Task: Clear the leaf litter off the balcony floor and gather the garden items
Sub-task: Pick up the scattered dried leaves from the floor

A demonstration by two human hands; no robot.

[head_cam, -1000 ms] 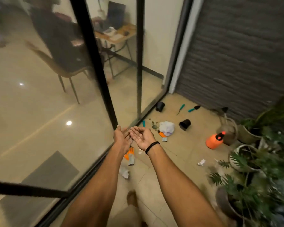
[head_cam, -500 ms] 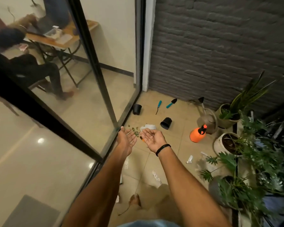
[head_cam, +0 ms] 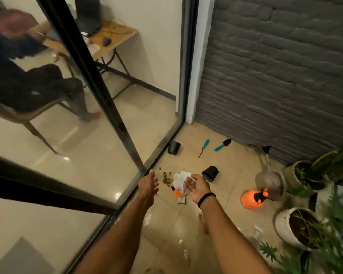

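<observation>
Leaf litter [head_cam: 166, 177] lies on balcony floor [head_cam: 232, 186] by the glass door [head_cam: 111, 159], beside white bag [head_cam: 179, 177]. Vs 0.5 s ago: hands spread further apart. Left hand [head_cam: 149, 184] fingers straight, empty; right hand [head_cam: 196, 187] palm up, relaxed, empty.

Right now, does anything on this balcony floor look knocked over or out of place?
Yes. A black pot lies tipped by the glass door, a second pot near the white bag. Leaf litter is scattered beside that bag.
</observation>
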